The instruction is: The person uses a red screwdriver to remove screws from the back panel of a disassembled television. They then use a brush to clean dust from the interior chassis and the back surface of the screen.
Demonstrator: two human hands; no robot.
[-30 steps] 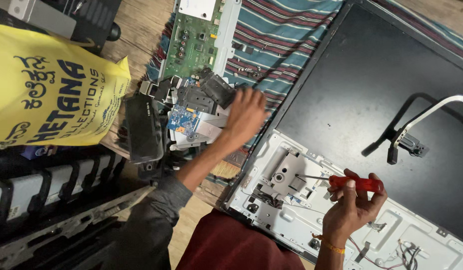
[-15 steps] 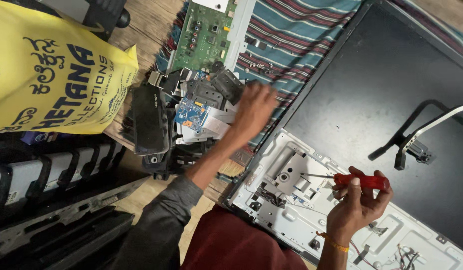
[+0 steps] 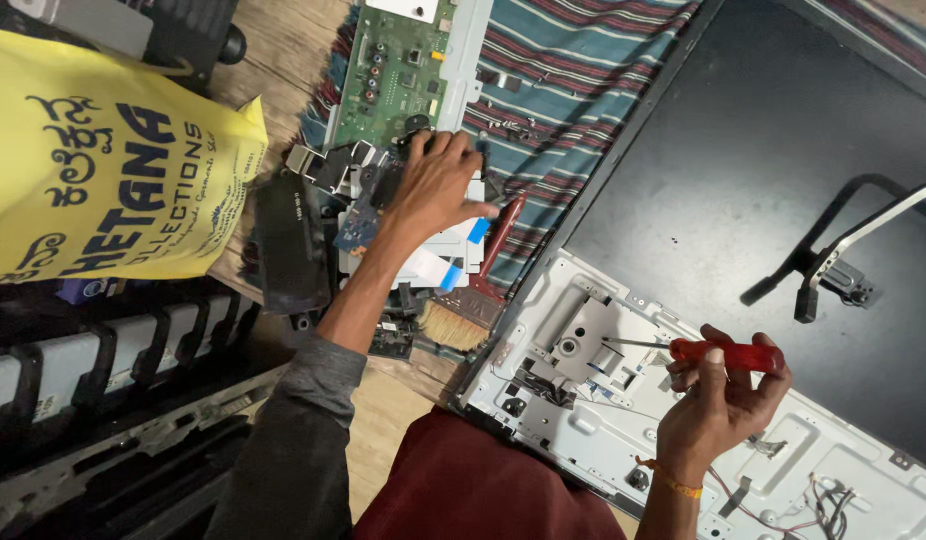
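Hard to make out: whatever sits under the left hand (image 3: 438, 180), palm down and fingers spread over a heap of small dark parts (image 3: 368, 185) and white flat cables with blue ends (image 3: 453, 250); cannot tell whether anything is pinched there. Fingertips hidden among the parts. Green circuit board (image 3: 393, 70) cut off by the top edge, yellow printed bag (image 3: 103, 150) cut off at the left, dark screen panel (image 3: 743, 170) and white metal chassis (image 3: 813, 450) running out of frame at the right and bottom. Screwdriver tip partly lost against a grey bracket (image 3: 583, 345) on the chassis.

Right hand (image 3: 718, 405) closed around a red-handled screwdriver (image 3: 728, 353), thumb and fingers wrapped on the handle, shaft level and pointing left, held over the chassis.

Against half a second ago: left hand reached farther up, now just below the circuit board; a brush (image 3: 473, 300) with a reddish handle and tan bristles, earlier covered by the forearm, now lying bare on the striped cloth (image 3: 583, 70). Right hand and screwdriver much as before.

Counted: two hands, one screwdriver, one brush, one circuit board, one yellow bag, one bent white lamp arm (image 3: 873, 225) over the panel.
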